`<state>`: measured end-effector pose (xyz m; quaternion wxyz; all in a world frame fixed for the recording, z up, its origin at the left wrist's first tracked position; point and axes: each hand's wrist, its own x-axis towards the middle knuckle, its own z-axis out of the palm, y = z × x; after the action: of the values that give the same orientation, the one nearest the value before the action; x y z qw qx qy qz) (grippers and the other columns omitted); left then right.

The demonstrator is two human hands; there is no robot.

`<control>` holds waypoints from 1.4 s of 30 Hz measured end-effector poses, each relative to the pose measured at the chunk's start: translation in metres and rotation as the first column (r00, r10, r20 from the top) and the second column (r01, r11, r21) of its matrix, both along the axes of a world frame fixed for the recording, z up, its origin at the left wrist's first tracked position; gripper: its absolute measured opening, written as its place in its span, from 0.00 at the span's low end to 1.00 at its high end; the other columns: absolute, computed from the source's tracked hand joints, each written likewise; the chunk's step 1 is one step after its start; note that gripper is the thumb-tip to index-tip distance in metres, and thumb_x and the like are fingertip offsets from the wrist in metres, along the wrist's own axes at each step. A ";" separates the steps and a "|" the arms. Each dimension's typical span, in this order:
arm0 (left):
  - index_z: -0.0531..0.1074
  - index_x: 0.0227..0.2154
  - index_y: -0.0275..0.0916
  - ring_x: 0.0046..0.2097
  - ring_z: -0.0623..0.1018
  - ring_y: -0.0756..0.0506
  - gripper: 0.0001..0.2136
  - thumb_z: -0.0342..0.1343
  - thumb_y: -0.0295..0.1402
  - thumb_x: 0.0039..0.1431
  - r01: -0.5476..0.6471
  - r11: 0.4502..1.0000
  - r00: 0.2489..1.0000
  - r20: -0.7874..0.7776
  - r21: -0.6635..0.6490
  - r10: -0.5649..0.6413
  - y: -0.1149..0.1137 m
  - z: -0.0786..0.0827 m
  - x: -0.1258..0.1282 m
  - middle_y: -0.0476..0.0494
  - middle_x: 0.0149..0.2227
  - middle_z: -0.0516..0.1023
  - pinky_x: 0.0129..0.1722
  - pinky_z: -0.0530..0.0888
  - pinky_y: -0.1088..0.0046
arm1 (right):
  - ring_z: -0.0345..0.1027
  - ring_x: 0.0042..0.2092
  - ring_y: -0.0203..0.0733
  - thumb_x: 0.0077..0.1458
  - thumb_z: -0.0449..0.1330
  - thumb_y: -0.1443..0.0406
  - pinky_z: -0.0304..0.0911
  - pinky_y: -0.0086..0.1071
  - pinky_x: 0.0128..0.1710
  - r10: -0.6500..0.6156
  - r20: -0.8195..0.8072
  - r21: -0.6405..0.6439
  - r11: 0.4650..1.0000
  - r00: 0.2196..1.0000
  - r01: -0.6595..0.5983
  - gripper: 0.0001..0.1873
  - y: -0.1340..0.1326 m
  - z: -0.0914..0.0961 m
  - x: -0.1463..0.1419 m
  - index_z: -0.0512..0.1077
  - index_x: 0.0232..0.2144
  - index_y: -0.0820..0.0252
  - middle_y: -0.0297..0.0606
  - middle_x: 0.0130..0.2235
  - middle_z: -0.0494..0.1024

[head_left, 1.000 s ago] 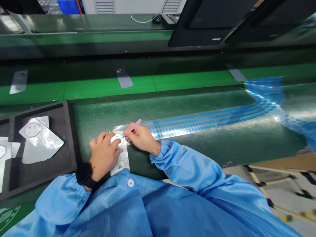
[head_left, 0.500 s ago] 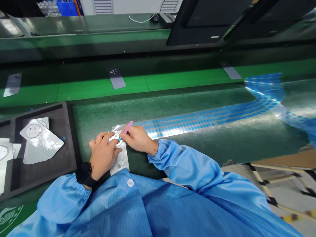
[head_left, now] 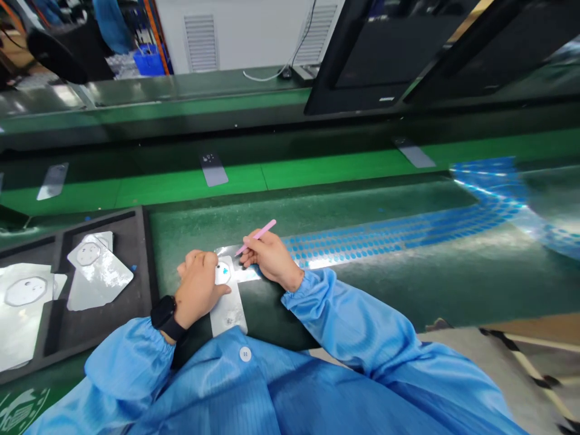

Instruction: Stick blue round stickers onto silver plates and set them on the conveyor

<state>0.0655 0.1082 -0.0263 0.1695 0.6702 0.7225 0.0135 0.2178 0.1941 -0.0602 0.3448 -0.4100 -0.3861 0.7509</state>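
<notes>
My left hand [head_left: 199,284] is curled over the upper left of a silvery phone back cover [head_left: 229,311], with the thumb on its face, pressing it to the bench. Its white camera area shows small blue dots [head_left: 225,271] beside the fingertips. In my right hand [head_left: 274,260] slim pink tweezers [head_left: 261,231] are pinched, tip pointing down left, just right of the cover. Under that hand starts a long clear strip with rows of blue round stickers [head_left: 353,243], running right along the bench.
At left, a black tray [head_left: 147,260] holds several silvery covers [head_left: 99,281]. Beyond the bench, phone back panels [head_left: 214,169] lie spaced along a green belt [head_left: 244,176]. Large black monitors [head_left: 348,60] hang over the far right.
The view has tilted upward. My right hand has lifted the tweezers off the cover's camera area and moved right. My left fingers have drawn back, uncovering blue dots there.
</notes>
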 end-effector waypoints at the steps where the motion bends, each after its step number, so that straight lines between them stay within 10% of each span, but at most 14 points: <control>1: 0.63 0.40 0.38 0.54 0.67 0.33 0.24 0.70 0.33 0.41 -0.022 1.000 1.000 0.002 -0.020 0.022 0.002 0.001 0.001 0.36 0.48 0.72 0.48 0.65 0.55 | 0.68 0.19 0.35 0.48 0.66 0.59 0.65 0.25 0.18 -0.021 -0.054 -0.030 0.999 0.998 0.019 0.14 0.002 0.000 0.001 0.65 0.25 0.60 0.32 0.18 0.73; 8: 0.60 0.37 0.42 0.37 0.74 0.46 0.16 0.61 0.27 0.47 -0.067 0.996 0.983 0.166 -0.066 0.077 0.038 0.033 -0.027 0.53 0.35 0.73 0.39 0.67 0.72 | 0.67 0.18 0.33 0.39 0.72 0.58 0.63 0.23 0.15 -0.117 -0.228 -0.155 0.984 0.966 0.083 0.19 0.012 0.005 0.011 0.67 0.21 0.62 0.32 0.17 0.72; 18: 0.65 0.42 0.35 0.48 0.73 0.42 0.11 0.50 0.29 0.56 -0.167 0.956 0.958 -0.192 0.240 0.215 0.201 0.150 -0.127 0.42 0.43 0.76 0.49 0.67 0.68 | 0.66 0.17 0.32 0.37 0.72 0.51 0.62 0.23 0.16 -0.133 -0.338 -0.073 0.991 0.932 0.115 0.24 0.027 0.021 0.025 0.67 0.22 0.62 0.34 0.17 0.72; 21: 0.64 0.46 0.30 0.55 0.70 0.34 0.15 0.46 0.35 0.60 -0.188 0.940 0.926 -0.268 0.284 0.266 0.228 0.136 -0.108 0.31 0.51 0.72 0.51 0.67 0.60 | 0.65 0.17 0.32 0.37 0.71 0.50 0.61 0.23 0.16 -0.136 -0.342 -0.046 0.991 0.930 0.128 0.25 0.029 0.026 0.028 0.66 0.23 0.62 0.35 0.17 0.73; 27: 0.69 0.46 0.28 0.46 0.78 0.32 0.23 0.59 0.41 0.52 -0.257 0.958 0.913 -0.293 0.130 0.284 0.262 0.049 -0.052 0.23 0.44 0.77 0.41 0.72 0.62 | 0.65 0.17 0.32 0.38 0.71 0.50 0.61 0.23 0.16 -0.171 -0.322 -0.016 0.984 0.931 0.175 0.25 0.034 0.031 0.036 0.66 0.23 0.61 0.34 0.17 0.73; 32: 0.69 0.47 0.32 0.45 0.77 0.41 0.18 0.56 0.39 0.59 -0.272 0.954 0.908 -0.293 0.127 0.298 0.258 0.037 -0.039 0.35 0.45 0.76 0.44 0.74 0.60 | 0.66 0.18 0.33 0.39 0.71 0.52 0.62 0.23 0.16 -0.173 -0.307 0.021 0.982 0.936 0.188 0.23 0.037 0.031 0.036 0.66 0.24 0.61 0.33 0.17 0.72; 37: 0.61 0.54 0.28 0.49 0.76 0.40 0.17 0.41 0.30 0.66 -0.231 0.952 0.935 -0.225 0.200 0.274 0.220 0.079 -0.035 0.34 0.46 0.76 0.48 0.70 0.60 | 0.66 0.17 0.32 0.44 0.68 0.54 0.62 0.22 0.17 -0.177 -0.199 0.087 0.976 0.964 0.197 0.19 0.038 0.031 0.034 0.66 0.25 0.61 0.33 0.17 0.73; 42: 0.58 0.53 0.31 0.46 0.76 0.38 0.22 0.50 0.31 0.56 -0.383 0.873 0.901 -0.084 0.302 0.425 0.157 0.114 -0.052 0.36 0.45 0.76 0.46 0.72 0.60 | 0.68 0.19 0.31 0.53 0.63 0.67 0.64 0.21 0.18 0.015 0.147 0.226 0.973 0.989 -0.049 0.08 0.035 0.030 0.035 0.67 0.25 0.62 0.31 0.18 0.73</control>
<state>0.0133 0.2649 0.0878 0.0132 0.5202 0.8480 0.1001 0.2524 0.2294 -0.0300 0.3489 -0.4146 -0.5007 0.6750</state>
